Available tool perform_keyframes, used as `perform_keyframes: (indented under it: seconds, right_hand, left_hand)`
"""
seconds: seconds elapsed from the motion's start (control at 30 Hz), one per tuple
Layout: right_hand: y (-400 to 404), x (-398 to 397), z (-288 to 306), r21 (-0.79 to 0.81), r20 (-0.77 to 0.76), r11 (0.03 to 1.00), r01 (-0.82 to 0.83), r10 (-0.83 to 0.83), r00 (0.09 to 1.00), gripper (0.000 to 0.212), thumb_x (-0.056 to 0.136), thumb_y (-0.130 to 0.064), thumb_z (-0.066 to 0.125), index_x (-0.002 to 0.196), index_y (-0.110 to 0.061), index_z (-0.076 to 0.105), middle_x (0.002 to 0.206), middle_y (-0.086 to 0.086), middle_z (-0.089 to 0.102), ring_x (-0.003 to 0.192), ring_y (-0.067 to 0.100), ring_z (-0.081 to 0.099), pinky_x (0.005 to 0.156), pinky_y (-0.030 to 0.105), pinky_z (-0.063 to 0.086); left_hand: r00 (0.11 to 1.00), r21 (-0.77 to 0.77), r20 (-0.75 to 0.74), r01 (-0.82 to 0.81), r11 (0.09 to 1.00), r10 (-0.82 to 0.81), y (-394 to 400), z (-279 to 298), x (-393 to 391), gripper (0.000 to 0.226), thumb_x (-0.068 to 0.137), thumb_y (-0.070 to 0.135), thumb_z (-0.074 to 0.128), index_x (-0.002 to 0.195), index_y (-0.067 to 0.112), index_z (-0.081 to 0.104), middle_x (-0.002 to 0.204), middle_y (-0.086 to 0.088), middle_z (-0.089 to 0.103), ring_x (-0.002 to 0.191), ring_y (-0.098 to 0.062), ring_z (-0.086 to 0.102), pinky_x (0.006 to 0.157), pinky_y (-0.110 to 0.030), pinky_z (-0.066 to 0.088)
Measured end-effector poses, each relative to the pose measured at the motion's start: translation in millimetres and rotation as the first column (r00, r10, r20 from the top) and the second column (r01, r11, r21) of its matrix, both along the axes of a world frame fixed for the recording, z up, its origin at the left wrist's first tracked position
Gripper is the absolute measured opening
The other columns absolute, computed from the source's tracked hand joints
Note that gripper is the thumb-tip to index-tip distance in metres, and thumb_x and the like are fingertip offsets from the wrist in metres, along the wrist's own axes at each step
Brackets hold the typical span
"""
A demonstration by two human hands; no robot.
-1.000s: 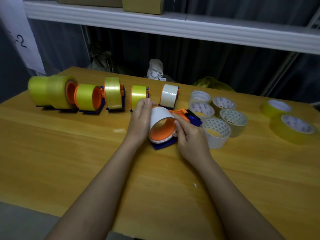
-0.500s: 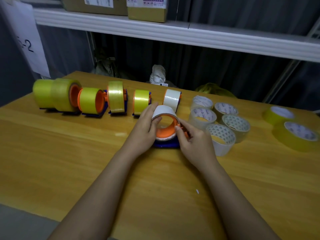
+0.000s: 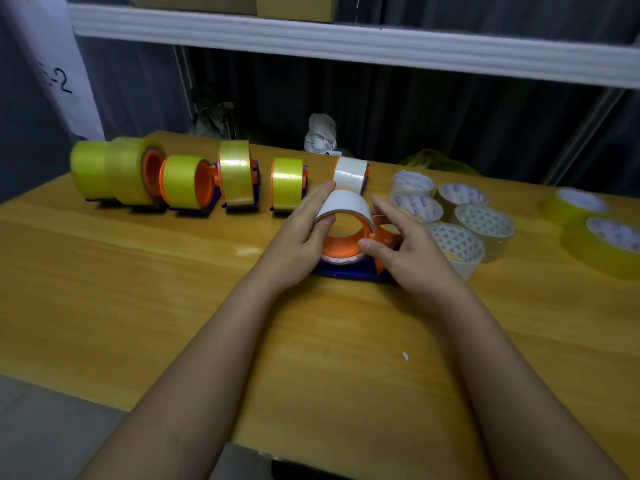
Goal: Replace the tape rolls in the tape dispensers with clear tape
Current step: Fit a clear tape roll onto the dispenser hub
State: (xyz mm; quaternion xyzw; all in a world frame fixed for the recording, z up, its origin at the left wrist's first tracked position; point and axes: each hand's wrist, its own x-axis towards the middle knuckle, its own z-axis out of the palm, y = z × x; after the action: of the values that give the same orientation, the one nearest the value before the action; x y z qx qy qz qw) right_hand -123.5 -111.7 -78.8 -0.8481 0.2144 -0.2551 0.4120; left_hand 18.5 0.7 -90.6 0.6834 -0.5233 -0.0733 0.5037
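A white sheet hanging far up and to the left of the hands carries a handwritten dark mark that ends in "-2" — what comes before the dash is cut off and blurred. The loose tape rolls just right of the hands have printed patterns and small blue marks on their core labels, but nothing there can be made out as letters. A small tag under the white bundle beyond the hands bears a dark speck — too small to read.
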Motion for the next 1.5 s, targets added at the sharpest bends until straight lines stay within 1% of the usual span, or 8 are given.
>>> perform_keyframes:
  seconds: [0.2,0.53,0.7,0.83,0.97,1.1,1.3,1.5]
  right_hand:
    - [-5.0,-0.1,-0.8,0.035,-0.019,0.999,-0.024,0.025,1.0,0.058,0.09,-0.022,0.065,0.143,-0.03,0.041,0.138,-0.01,0.042,0.128,0.009,0.041,0.11,0.034,0.038]
    - [-1.8,2.4,-2.9,-0.059,-0.043,0.998,0.016,-0.018,0.999,0.059,0.089,-0.022,0.067,0.143,-0.031,0.043,0.136,-0.008,0.045,0.124,0.008,0.041,0.098,0.021,0.034]
    - [-3.5,2.8,-0.9,-0.02,-0.011,1.0,0.003,-0.003,1.0,0.055,0.086,-0.018,0.07,0.135,-0.032,0.049,0.133,-0.009,0.048,0.123,0.006,0.045,0.105,0.034,0.043]
    - [-2.8,-0.2,2.1,0.098,0.028,0.993,-0.069,0.067,0.997,0.055,0.086,-0.008,0.07,0.134,-0.028,0.051,0.134,-0.005,0.047,0.121,0.0,0.044,0.101,0.021,0.046]
    - [-4.2,-2.9,3.0,0.125,0.046,0.989,-0.079,0.074,0.996,0.053,0.088,-0.007,0.067,0.133,-0.028,0.052,0.134,-0.005,0.048,0.113,-0.011,0.043,0.078,-0.001,0.042]
    - [-5.3,-2.2,0.8,0.057,0.027,0.998,-0.035,0.034,0.999,0.053,0.085,-0.014,0.071,0.131,-0.033,0.054,0.132,-0.009,0.052,0.119,-0.005,0.045,0.095,0.02,0.043]
    - [-5.7,-5.2,4.9,0.031,0.014,0.999,-0.025,0.025,1.0,0.055,0.081,-0.018,0.075,0.129,-0.034,0.055,0.129,-0.012,0.054,0.113,-0.01,0.045,0.095,0.021,0.04]
    - [-5.9,-5.2,4.6,-0.009,0.011,1.0,-0.022,0.022,1.0,0.057,0.078,-0.021,0.078,0.129,-0.034,0.055,0.126,-0.012,0.055,0.117,-0.002,0.048,0.099,0.041,0.048]
  left_hand:
    - [0.999,0.008,-0.041,0.019,1.0,-0.019,2.4,0.3,2.6,0.048,0.101,0.011,0.041,0.147,0.021,0.029,0.153,0.006,0.027,0.138,0.001,0.02,0.106,-0.004,0.017]
    - [0.999,0.045,0.019,-0.031,0.999,0.03,-1.2,-4.0,1.0,0.051,0.101,0.016,0.042,0.149,0.019,0.025,0.155,0.004,0.024,0.137,0.003,0.016,0.099,0.005,0.012]
    - [0.999,0.054,0.044,-0.031,0.998,0.029,-1.0,-3.4,1.7,0.051,0.101,0.015,0.042,0.149,0.02,0.025,0.155,0.006,0.024,0.132,0.009,0.015,0.098,0.007,0.012]
    - [0.999,0.063,0.038,-0.034,0.997,0.032,-0.1,-3.3,2.3,0.051,0.101,0.016,0.041,0.149,0.023,0.025,0.155,0.007,0.024,0.133,0.009,0.014,0.098,0.007,0.011]
    - [1.0,0.06,0.006,-0.022,0.998,0.021,1.1,-1.4,2.0,0.05,0.101,0.016,0.042,0.148,0.024,0.026,0.155,0.007,0.024,0.131,0.01,0.014,0.101,0.001,0.014]
    - [1.0,0.046,0.018,-0.013,0.999,0.012,0.0,-4.1,0.6,0.053,0.099,0.021,0.046,0.148,0.022,0.026,0.154,0.006,0.024,0.13,0.011,0.016,0.097,0.006,0.013]
    - [0.999,0.028,0.051,-0.014,1.0,0.013,-0.9,-2.5,0.4,0.053,0.099,0.02,0.048,0.148,0.023,0.026,0.153,0.008,0.025,0.126,0.017,0.014,0.095,0.008,0.013]
    - [0.998,0.016,0.066,-0.022,1.0,0.02,-2.1,-3.0,-0.8,0.053,0.099,0.019,0.048,0.148,0.022,0.027,0.153,0.007,0.026,0.129,0.013,0.016,0.097,0.007,0.013]
